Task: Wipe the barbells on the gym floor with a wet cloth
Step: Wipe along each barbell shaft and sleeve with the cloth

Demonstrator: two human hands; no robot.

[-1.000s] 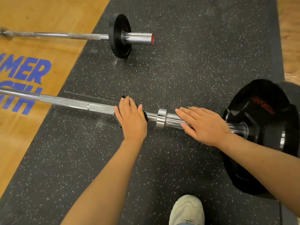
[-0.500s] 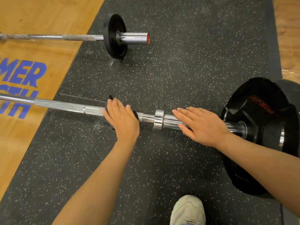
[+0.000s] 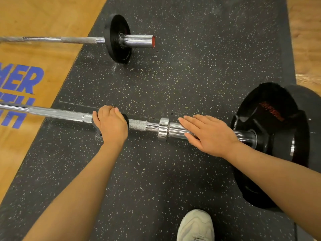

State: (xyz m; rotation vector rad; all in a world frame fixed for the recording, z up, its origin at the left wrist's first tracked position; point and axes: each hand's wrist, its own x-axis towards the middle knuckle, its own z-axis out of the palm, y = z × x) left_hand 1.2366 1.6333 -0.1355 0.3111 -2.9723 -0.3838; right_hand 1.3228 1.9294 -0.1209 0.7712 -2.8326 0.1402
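A chrome barbell [image 3: 57,113] lies across the black rubber mat, its right end carrying large black plates [image 3: 272,136]. My left hand [image 3: 111,124] grips a dark cloth [image 3: 125,119] wrapped round the knurled shaft, left of the collar [image 3: 163,128]. Only the cloth's edges show beside my fingers. My right hand [image 3: 208,134] rests flat with straight fingers on the smooth sleeve, between the collar and the plates. A second barbell [image 3: 78,40] with a small black plate [image 3: 118,39] lies farther away.
The speckled rubber mat [image 3: 191,75] runs between wooden floor sections [image 3: 43,18], the left one bearing blue lettering [image 3: 19,80]. A pale shoe [image 3: 196,225] stands on the mat near the bottom edge.
My left hand has slid the cloth leftward along the shaft, away from the collar, and its fingers now curl over the bar. My right hand has stayed on the sleeve.
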